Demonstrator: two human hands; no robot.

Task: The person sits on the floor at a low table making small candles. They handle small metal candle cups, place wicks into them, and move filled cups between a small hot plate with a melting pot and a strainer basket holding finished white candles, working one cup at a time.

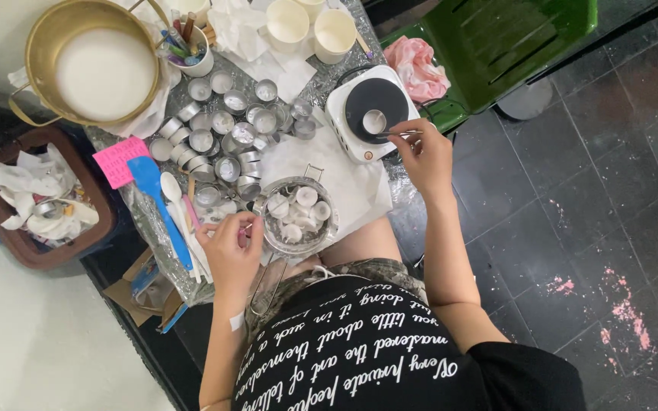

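The fingers [409,137] of the right hand [424,156] are pinching a thin metal tool over the hotplate [371,122], where one small cup [375,122] is sitting; the left hand [230,247] is gripping the rim of a strainer [297,215] piled with white wax pieces. Many tins [222,141] are standing on the desk [329,84], several seemingly unfilled, so most filling looks undone. A pot [93,65] is holding white wax.

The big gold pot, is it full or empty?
Nearly full. The big gold pot holds smooth white stuff spread almost up to its rim.
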